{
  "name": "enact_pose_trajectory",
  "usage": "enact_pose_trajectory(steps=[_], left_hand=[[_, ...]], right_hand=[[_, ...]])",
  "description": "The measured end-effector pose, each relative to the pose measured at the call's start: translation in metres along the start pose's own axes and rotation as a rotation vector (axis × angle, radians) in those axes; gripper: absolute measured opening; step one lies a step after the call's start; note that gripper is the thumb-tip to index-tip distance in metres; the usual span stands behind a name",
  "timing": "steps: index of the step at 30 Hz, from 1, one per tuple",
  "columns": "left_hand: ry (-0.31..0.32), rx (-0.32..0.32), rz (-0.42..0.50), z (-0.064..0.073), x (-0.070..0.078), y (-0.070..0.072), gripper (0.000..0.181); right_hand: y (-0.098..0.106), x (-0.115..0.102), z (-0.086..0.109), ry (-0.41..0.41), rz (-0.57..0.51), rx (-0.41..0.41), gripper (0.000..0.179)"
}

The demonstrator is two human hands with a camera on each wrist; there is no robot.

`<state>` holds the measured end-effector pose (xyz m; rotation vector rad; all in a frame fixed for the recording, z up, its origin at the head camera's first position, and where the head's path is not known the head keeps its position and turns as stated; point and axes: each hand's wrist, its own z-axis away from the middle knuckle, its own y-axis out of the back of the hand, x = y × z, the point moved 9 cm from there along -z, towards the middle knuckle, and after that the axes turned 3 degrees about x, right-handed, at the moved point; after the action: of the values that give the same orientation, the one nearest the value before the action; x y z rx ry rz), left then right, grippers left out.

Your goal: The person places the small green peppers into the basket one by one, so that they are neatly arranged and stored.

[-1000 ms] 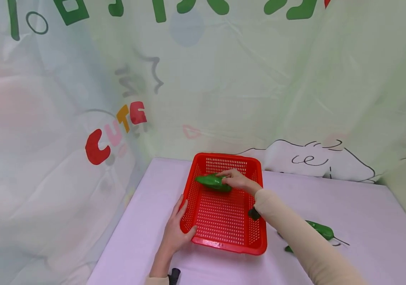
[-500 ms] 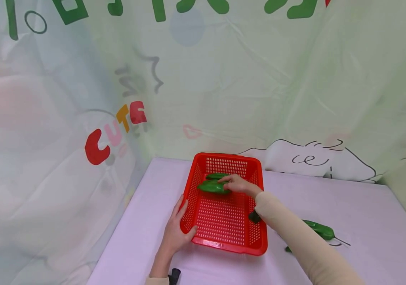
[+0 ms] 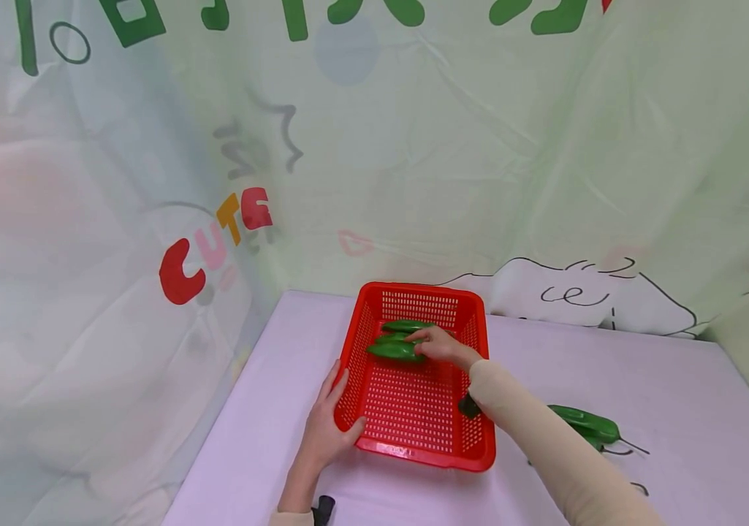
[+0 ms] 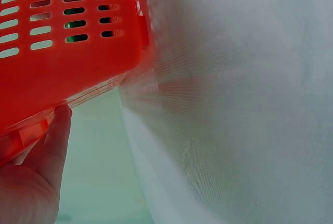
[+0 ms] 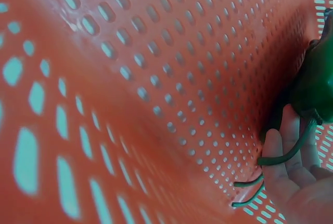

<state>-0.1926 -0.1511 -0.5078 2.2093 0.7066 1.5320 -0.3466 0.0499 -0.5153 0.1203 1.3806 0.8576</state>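
"Near the frame's centre, what's that?"
"Glossy green pepper (image 3: 390, 352), tapered, curved-stemmed, inside a red basket (image 3: 427, 458); the right hand (image 3: 440, 344) pinches its stem end"
"And the left hand (image 3: 324, 431)?"
"Fingers straight, against the basket's lower-left corner"

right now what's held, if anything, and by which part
Right hand: a green pepper, by its stem end. Left hand: the red basket, by its near left corner.

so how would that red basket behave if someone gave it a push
The red basket is probably light for its size, as rows of slots pierce its walls. It would likely slide rather than tip, sitting broad-based on the table. The glossy, rounded green peppers inside might roll or slither.
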Motion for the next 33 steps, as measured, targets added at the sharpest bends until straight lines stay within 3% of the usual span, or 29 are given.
enact_pose_trajectory(steps=[6,14,23,33], left_hand=[[-0.005,0.0,-0.004,0.0,-0.002,-0.001,0.085],[-0.012,0.0,0.005,0.0,0.0,0.0,0.085],[-0.009,-0.007,-0.012,0.0,0.002,0.0,0.085],[-0.011,0.001,-0.024,0.001,0.001,-0.001,0.085]], right_hand=[[-0.002,0.003,-0.001,0.013,-0.007,0.022,0.036],[-0.002,0.002,-0.003,0.135,0.176,0.102,0.036],[0.006,0.008,-0.005,0.043,0.26,0.186,0.037],[0.013,-0.001,0.001,0.017,0.236,0.181,0.033]])
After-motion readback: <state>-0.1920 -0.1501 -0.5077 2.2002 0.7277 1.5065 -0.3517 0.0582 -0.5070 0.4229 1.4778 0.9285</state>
